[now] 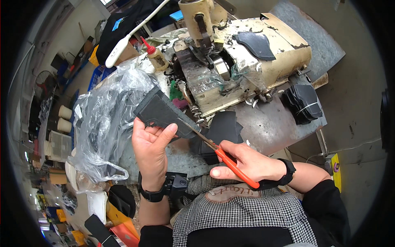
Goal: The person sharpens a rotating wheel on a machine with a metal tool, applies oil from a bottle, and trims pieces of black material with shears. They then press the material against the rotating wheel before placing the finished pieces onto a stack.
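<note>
Head view: the left hand point(150, 146) pinches a dark flat piece point(161, 109) between thumb and fingers, above the desk point(267, 129); the right hand point(249, 161) has its fingers around orange-handled scissors point(235, 168), blades at the piece's right edge. Black pieces point(224, 128) lie just right, a cream machine point(284, 39) far, a plastic bag point(108, 119) left.

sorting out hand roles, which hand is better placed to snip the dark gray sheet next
Probably the right hand: it holds the orange-handled scissors, whose blades are at the dark gray sheet. The left hand is occupied gripping that sheet.
</note>
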`<state>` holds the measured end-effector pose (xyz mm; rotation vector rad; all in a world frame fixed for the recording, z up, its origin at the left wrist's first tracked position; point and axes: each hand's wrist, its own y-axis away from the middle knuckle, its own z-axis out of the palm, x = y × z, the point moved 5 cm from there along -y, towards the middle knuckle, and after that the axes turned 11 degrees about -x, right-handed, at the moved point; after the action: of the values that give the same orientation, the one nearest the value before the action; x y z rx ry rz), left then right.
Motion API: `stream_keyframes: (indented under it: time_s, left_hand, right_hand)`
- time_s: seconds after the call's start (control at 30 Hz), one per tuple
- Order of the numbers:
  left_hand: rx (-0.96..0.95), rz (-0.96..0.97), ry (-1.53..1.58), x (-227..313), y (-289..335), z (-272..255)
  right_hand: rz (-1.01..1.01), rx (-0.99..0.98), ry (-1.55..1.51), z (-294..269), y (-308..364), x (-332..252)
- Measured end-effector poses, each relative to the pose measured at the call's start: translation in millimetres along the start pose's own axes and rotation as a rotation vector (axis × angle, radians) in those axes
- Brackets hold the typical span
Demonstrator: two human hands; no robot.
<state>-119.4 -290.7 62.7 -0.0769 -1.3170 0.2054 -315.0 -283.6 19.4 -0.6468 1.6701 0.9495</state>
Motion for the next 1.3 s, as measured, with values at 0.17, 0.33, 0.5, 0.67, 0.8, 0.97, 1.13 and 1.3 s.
stream_keyframes:
  time_s: [0.17,0.33,0.5,0.67,0.8,0.97,1.13,1.3]
  left_hand:
    - [-0.023,0.019,0.036,-1,2,-5]
    - [-0.025,0.034,0.013,-1,5,-9]
    - [-0.071,0.004,-0.020,-2,8,-13]
    - [-0.118,-0.069,-0.083,-3,13,-4]
    - [-0.114,-0.069,-0.052,0,13,-6]
    - [-0.097,-0.103,-0.028,0,12,-5]
    - [-0.168,-0.155,0.011,-7,17,2]
    - [-0.142,-0.143,0.057,-1,19,1]
  right_hand:
    - [0.020,0.029,0.038,1,-3,-3]
    - [0.052,0.058,0.121,-1,-2,-2]
    - [0.016,0.064,0.107,4,-4,2]
    - [-0.050,0.083,0.166,2,-11,-10]
    - [0.015,0.066,0.126,4,-14,-9]
    - [-0.030,0.078,0.139,5,-15,-5]
    - [-0.108,0.132,0.172,4,-23,-13]
    - [-0.041,0.080,0.081,6,-22,-11]
